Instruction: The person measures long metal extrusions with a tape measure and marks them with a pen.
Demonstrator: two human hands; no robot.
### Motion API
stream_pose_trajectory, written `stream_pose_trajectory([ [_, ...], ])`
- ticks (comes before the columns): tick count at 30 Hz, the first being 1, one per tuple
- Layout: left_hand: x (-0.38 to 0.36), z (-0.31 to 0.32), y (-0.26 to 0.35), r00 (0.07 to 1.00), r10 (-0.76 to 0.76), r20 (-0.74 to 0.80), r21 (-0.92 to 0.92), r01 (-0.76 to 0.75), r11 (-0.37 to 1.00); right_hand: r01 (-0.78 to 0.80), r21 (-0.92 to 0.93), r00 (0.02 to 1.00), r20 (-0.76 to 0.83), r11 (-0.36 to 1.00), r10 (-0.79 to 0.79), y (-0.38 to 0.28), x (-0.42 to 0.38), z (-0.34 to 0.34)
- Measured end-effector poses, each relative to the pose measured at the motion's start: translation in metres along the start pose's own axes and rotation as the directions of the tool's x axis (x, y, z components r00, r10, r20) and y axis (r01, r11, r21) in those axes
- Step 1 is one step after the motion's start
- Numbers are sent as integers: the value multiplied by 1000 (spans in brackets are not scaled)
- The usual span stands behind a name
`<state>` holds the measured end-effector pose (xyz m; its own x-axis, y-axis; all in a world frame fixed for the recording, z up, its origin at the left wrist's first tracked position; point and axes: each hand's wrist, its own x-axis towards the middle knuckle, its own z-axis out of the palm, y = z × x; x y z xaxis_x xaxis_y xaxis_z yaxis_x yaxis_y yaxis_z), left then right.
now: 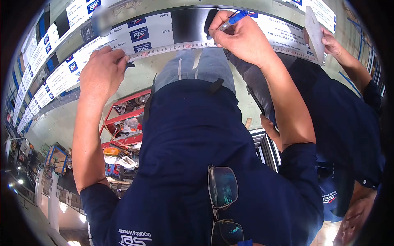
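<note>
A long panel (pixel 158 30) covered in printed white film crosses the top of the view, with a bare black section in its middle. Along its near edge runs a white measuring tape (pixel 172 48). My left hand (pixel 102 69) is closed at the tape's left part, fingers curled over the panel edge; a small dark piece shows by its fingertips. My right hand (pixel 242 37) pinches a blue and white pen (pixel 234 19) above the tape, beside a black object (pixel 211 23) on the panel that I cannot make out.
To the right stands a co-worker in a dark shirt (pixel 336 110), one hand (pixel 330 43) holding a pale flat plate (pixel 314 37) at the panel's right end. A red rack (pixel 123 117) with tools and parts is below left. Glasses (pixel 223 186) hang on my shirt.
</note>
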<state>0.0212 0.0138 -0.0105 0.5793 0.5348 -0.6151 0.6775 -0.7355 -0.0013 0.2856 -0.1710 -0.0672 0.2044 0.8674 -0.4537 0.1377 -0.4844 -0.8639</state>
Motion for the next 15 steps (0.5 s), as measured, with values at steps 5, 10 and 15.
stream_pose_trajectory([
  [5, 0, -1, 0, 1000, 3, 3, 4, -3, 1000, 9, 14, 1000, -5, 1000, -9, -2, 0, -1],
  [10, 0, -1, 1, 1000, -1, 5, 2, 1, 1000, 14, -41, 1000, 22, 999, -13, -1, -1, -2],
  [15, 0, 0, 0, 1000, -3, 1, 4, 3, 1000, 8, -83, 1000, 23, 997, -6, -3, -1, -2],
])
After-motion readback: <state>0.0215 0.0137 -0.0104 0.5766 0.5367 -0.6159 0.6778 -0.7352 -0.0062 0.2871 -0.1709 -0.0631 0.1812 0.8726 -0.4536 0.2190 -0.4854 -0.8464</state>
